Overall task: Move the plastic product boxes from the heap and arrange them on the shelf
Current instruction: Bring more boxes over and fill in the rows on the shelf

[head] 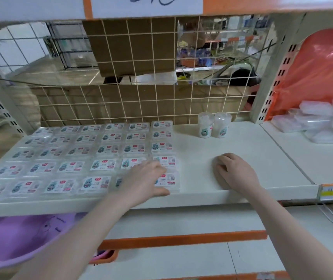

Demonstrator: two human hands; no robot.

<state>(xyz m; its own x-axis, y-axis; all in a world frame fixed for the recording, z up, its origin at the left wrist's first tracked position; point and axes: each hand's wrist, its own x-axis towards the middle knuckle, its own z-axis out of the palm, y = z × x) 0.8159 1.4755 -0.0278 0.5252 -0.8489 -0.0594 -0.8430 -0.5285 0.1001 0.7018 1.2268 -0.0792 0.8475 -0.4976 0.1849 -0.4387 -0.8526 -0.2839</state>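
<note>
Product boxes (pixel 103 164) lie in flat rows on the shelf (pixel 242 158)'s left, and the left hand (pixel 145 178), fingers straight, should square the near-right box while the right hand (pixel 234 170) rests curled, holding nothing.

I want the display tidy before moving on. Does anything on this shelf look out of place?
Only the two round tubs by the mesh: they stand apart from the flat boxes, which lie in even rows.

Cream wire grid (pixel 141 93) backing the bay, brown cardboard (pixel 129 45) behind it. Perforated cream uprights (pixel 270 77) either side, orange trim (pixel 262 5) overhead. Glossy pale floor (pixel 60 71) beyond, evenly lit. Purple basin (pixel 14 239) below left.
</note>
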